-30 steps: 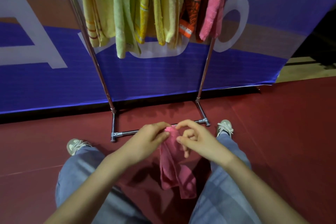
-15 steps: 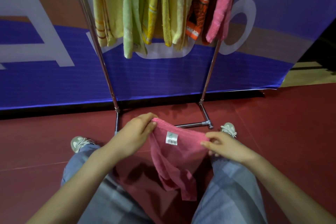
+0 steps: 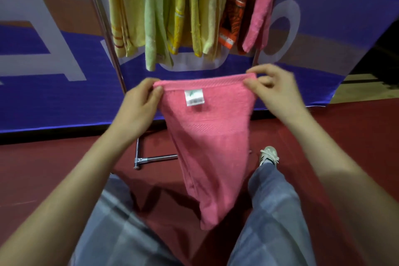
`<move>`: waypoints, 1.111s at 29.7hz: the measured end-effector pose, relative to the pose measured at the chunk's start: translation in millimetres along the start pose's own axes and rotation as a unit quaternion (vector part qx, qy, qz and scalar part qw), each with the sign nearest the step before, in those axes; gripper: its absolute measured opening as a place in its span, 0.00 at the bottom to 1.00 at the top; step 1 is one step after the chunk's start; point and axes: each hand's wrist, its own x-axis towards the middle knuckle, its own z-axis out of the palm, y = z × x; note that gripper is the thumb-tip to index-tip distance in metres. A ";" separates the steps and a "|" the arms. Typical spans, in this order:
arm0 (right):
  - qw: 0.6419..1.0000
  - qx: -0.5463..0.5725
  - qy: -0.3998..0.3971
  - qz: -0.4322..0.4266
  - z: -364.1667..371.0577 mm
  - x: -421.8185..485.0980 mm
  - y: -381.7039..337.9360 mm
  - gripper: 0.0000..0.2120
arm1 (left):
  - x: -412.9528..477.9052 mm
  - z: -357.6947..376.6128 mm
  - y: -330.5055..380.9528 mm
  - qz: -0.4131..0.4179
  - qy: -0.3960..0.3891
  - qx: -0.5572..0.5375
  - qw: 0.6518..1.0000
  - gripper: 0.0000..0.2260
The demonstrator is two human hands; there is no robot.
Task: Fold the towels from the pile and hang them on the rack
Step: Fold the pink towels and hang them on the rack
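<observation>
Pinching the top corners of the pink towel (image 3: pixel 207 136) with left hand (image 3: pixel 138 106) and right hand (image 3: pixel 278 93), just below the rack (image 3: pixel 101 17), with many hung towels (image 3: pixel 151 17) there already and this one yet to fold and hang.

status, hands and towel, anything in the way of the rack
Left hand pinches pink towel at top left corner, right hand at top right. Towel hangs spread, label toward camera, not yet folded. Rack ahead crowded with hung towels.
</observation>
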 end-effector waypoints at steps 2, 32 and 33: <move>0.999 -0.028 0.010 0.014 6.7 1.0 10.8 0.07 | -4.0 5.4 -8.0 -0.051 -0.024 -0.034 0.998 0.08; 0.978 0.149 -0.097 0.112 59.2 -33.4 -7.8 0.13 | -11.4 61.5 22.4 -0.011 -0.021 -0.047 0.999 0.11; 0.977 0.146 -0.109 0.110 58.8 -34.4 -7.1 0.15 | -12.0 60.4 21.3 -0.008 -0.040 -0.049 0.998 0.11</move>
